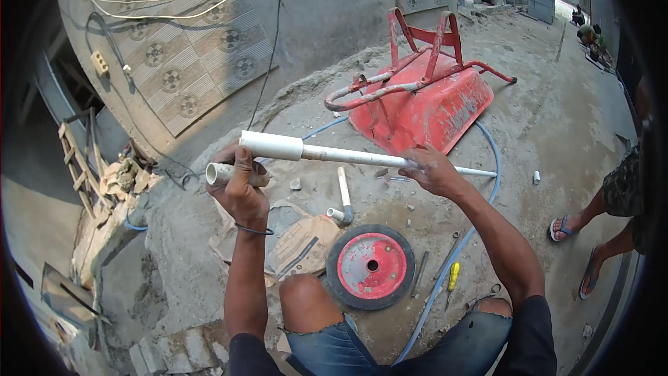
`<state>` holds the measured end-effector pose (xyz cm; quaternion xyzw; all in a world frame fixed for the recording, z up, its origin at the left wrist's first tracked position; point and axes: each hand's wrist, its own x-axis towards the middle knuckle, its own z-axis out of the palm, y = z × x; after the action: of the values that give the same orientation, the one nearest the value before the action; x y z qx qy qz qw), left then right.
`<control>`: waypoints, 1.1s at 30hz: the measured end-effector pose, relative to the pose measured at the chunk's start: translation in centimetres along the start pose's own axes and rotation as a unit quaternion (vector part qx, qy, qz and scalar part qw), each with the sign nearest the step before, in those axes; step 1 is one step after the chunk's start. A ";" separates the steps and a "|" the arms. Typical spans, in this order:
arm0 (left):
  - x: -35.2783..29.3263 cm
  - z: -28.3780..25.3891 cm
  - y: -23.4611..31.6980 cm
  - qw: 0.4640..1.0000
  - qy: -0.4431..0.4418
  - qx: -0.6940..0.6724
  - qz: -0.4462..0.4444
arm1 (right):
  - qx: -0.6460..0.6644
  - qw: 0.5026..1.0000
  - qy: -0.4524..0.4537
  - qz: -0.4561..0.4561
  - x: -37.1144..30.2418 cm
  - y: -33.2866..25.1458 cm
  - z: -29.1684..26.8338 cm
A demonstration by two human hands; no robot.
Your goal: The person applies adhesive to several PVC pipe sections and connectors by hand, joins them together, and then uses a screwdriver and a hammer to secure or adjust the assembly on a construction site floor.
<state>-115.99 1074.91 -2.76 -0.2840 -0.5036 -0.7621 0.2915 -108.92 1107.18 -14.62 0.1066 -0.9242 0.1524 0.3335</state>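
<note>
A long thin white plastic pipe (pixel 355 157) lies crosswise in front of me, with a wider white pipe sleeve (pixel 275 145) around its left end. My left hand (pixel 240 188) is closed around a short white pipe piece (pixel 220 173), and its thumb and fingertips meet the sleeve's end. Farther right, my right hand (pixel 435 169) grips the thin pipe, whose far end sticks out past the fingers. Below the pipe, a wheel (pixel 372 266) with a black tire and red hub lies flat on the ground. Beside it rests a pipe with a grey elbow (pixel 345 213).
A red wheelbarrow (pixel 424 104) lies overturned ahead. The blue hose (pixel 495 146) curves around the right side, near a yellow-handled screwdriver (pixel 454 277). A paper sack (pixel 303 244) lies left of the wheel. Another person's sandaled foot (pixel 567 225) is at right. Patterned tiles (pixel 188 49) line the left wall.
</note>
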 end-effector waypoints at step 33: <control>-16.2 44.4 5.6 0.820 -0.451 -0.225 -0.271 | -0.113 0.906 0.306 0.269 -16.9 -4.7 -31.7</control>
<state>-94.90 1117.11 3.57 -0.5056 -0.4502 -0.6893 -0.2578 -76.26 1115.58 -1.36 -0.2364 -0.7815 0.1563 0.5559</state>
